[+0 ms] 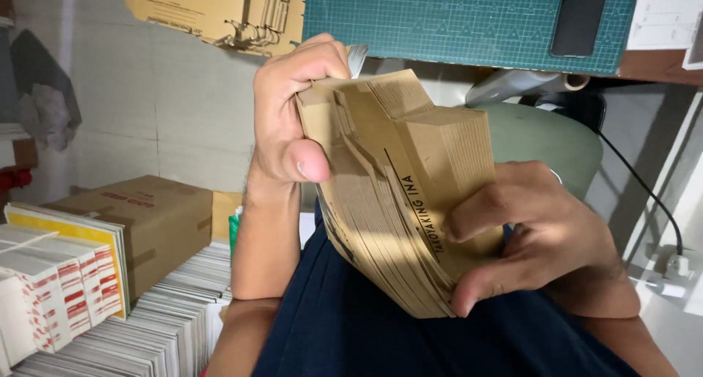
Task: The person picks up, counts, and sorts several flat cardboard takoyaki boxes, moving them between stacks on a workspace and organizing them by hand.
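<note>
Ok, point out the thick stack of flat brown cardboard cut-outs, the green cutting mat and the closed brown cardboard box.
Stack of brown cardboard cut-outs (399,186): head view, top sheet.
Green cutting mat (454,18): head view, gridded face.
Closed brown cardboard box (146,216): head view, top.

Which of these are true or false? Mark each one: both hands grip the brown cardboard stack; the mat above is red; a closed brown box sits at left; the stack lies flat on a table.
1. Both the left hand and right hand grip the brown cardboard stack. True.
2. The cutting mat is red. False: it is green.
3. A closed brown box sits at left. True.
4. The stack lies flat on a table. False: it is held up over the lap.
</note>
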